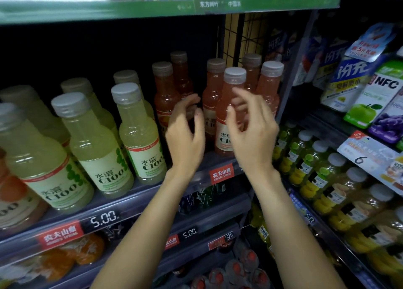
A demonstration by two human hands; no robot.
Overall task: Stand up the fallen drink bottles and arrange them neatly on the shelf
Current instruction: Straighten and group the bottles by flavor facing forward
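— Two bare forearms rise from the bottom edge; what are the hands doing?
— At centre frame the left hand (185,134) and right hand (250,131) flank an upright pink bottle (229,114) on the shelf (135,201), fingers spread and loosely curved, gripping nothing — contact cannot be told through the blur.
— And hidden?
— The left hand covers a second pink bottle's (212,88) lower body; yellow-green bottles (139,131) stand left, the leftmost cut by the frame edge.
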